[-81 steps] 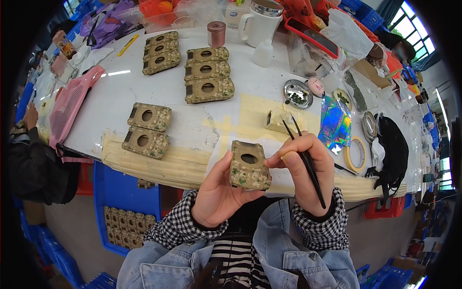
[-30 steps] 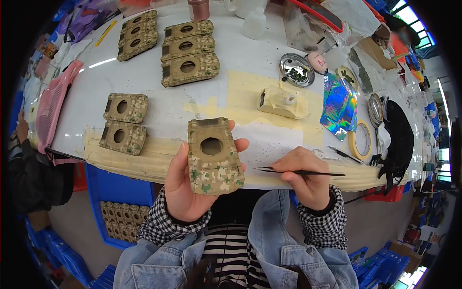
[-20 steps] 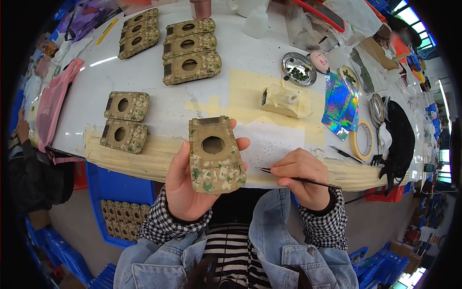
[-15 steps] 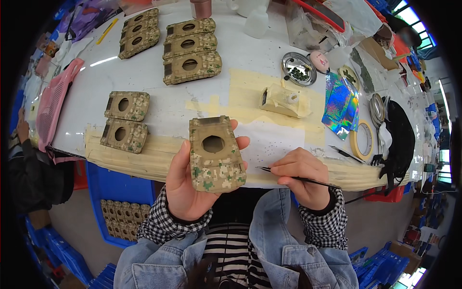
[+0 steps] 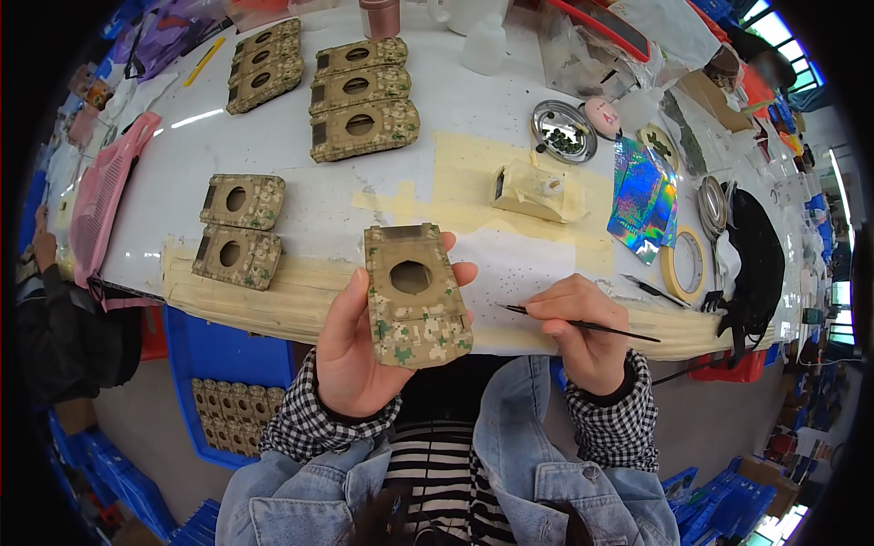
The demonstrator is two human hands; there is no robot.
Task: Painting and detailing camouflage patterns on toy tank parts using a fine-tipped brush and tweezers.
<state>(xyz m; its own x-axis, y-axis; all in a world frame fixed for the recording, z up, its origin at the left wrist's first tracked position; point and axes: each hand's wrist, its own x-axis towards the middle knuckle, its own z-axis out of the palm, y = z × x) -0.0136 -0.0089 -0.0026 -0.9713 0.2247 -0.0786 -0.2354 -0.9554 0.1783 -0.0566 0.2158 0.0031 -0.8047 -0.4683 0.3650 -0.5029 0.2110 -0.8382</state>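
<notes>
My left hand (image 5: 350,350) is closed round the sides of a toy tank hull (image 5: 421,332), tan with green and white pixel camouflage and a round hole. The hull is held tilted over the table's front edge, its patterned top facing me. In my right hand (image 5: 587,332) is a slim black pointed tool (image 5: 614,328), pinched between thumb and fingers. Whether it is tweezers or a fine brush I cannot tell. Its tip is over white paper (image 5: 537,264) scattered with tiny dark specks, to the right of the hull and apart from it.
More camouflage hulls stand in groups at left (image 5: 238,259) and far left-centre (image 5: 364,132). A taped block (image 5: 537,193), a round metal dish (image 5: 544,114) with dark green bits, shiny foil sheets (image 5: 642,205) and a tape roll (image 5: 685,266) lie to the right. A blue tray (image 5: 187,355) sits below the table.
The hull in my left hand has shifted slightly right and down. My right hand has moved a little right, and the tool's tip has risen and shifted away from the hull.
</notes>
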